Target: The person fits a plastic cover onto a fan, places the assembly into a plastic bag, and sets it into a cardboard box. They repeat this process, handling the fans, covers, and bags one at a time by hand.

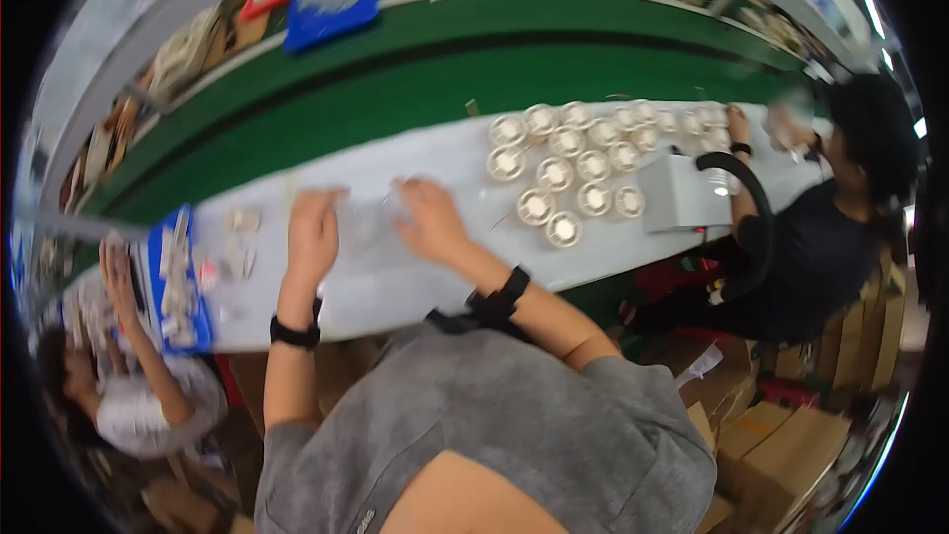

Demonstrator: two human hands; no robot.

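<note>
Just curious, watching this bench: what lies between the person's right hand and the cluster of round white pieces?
In the head view, only bare white tabletop lies between the right hand and the round white pieces.

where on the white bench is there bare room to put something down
The white bench top is bare between the left hand and the cluster of round white discs, toward the green belt. Its near edge below the right hand is also free. It is crowded at the discs, by the grey box and around the blue tray.
</note>
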